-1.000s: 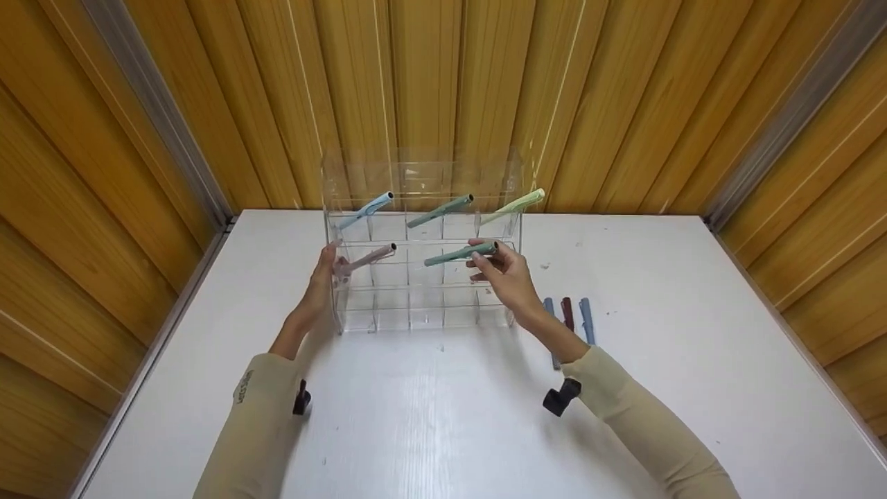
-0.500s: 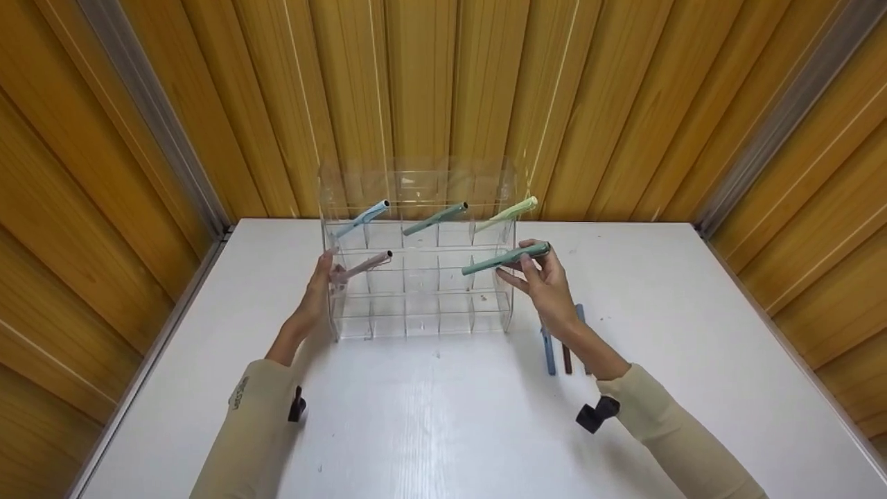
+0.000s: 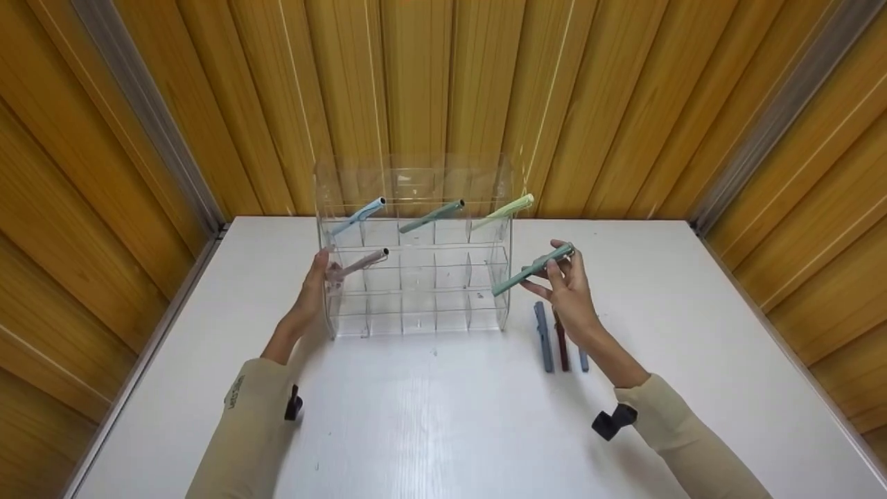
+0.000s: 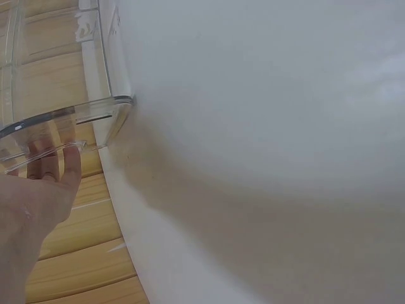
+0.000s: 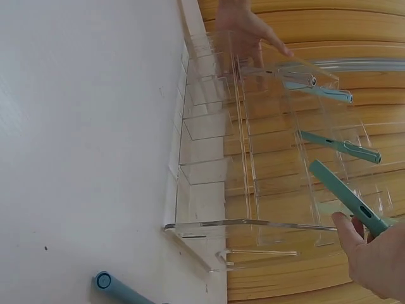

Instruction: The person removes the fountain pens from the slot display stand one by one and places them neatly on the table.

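Note:
A clear acrylic pen rack [image 3: 418,292] with tiered compartments stands at the back of the table. My left hand [image 3: 310,291] rests against its left side, fingers spread on the clear panel in the left wrist view. My right hand [image 3: 574,291] pinches a green pen [image 3: 530,271] between thumb and fingers, tilted, just off the rack's right side. The top tier holds a light blue pen [image 3: 358,215], a dark green pen [image 3: 432,216] and a pale green pen [image 3: 504,211]. A greyish-pink pen [image 3: 360,263] leans in the tier below, at the left.
On the white table [image 3: 429,423], right of the rack, lie a grey-blue pen [image 3: 544,338], a dark red pen [image 3: 562,344] and another blue pen [image 3: 583,361], partly hidden by the right hand. A wood-patterned wall [image 3: 416,83] rises behind the rack.
My right hand has moved right with the green pen, from in front of the rack's second tier to beside it, and the pen's tip now points lower. The left hand has stayed on the rack.

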